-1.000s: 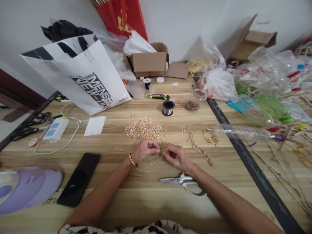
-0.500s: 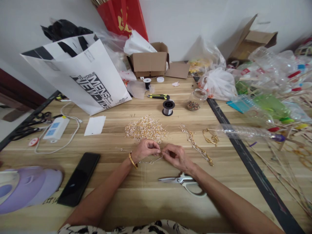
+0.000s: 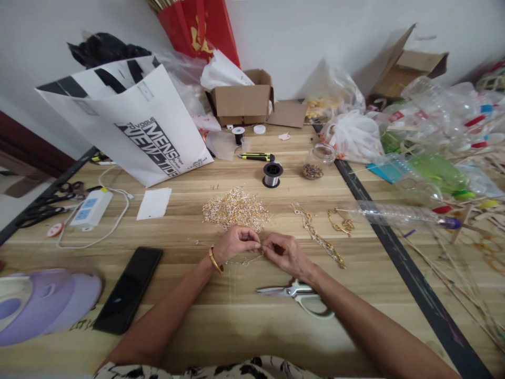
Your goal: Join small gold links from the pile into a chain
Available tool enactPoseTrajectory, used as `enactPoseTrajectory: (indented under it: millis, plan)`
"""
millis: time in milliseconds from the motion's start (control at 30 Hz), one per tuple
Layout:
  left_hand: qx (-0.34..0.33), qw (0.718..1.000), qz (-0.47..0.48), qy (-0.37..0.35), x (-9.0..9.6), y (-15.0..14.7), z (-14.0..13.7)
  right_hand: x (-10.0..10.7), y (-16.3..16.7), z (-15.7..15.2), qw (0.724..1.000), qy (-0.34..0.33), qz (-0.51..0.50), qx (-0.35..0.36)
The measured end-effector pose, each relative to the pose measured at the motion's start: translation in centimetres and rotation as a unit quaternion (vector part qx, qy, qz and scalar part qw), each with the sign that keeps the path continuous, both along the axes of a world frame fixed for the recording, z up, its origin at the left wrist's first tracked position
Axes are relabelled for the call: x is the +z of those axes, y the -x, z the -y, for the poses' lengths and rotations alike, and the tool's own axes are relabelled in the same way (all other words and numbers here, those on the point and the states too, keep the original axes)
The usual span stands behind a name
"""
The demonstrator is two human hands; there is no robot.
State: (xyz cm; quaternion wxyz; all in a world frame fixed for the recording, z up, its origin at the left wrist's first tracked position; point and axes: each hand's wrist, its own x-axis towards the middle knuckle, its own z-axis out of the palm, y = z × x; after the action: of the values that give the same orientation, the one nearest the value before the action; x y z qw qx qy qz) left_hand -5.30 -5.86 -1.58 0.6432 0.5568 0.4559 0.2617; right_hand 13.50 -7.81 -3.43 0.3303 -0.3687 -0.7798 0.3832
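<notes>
Chain (image 3: pixel 245 261) pinched by right hand (image 3: pixel 286 253), left hand (image 3: pixel 238 240) closed (contents unclear); both still unmoved.

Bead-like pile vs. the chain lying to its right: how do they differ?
The pile is a broad, loose heap; the chain is long and narrow. The pile lies just beyond the left hand; the chain lies right of the right hand. Both mix gold and silvery tones.

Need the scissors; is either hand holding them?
No, the scissors lie on the table, while the left hand and right hand pinch close together beyond them.
</notes>
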Motion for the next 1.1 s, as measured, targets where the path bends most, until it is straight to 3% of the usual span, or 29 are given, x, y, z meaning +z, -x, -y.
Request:
enactPoseTrajectory:
  millis: [767, 1100]
  plan:
    - [-0.045, 0.980, -0.100, -0.164, -0.19, -0.18, 0.20, 0.09, 0.09, 0.03, 1.000, 0.022, 0.003, -0.011]
    - [-0.024, 0.976, -0.109, -0.187, -0.01, -0.09, 0.24, 0.12, -0.04, -0.02, 0.999, 0.031, 0.008, -0.022]
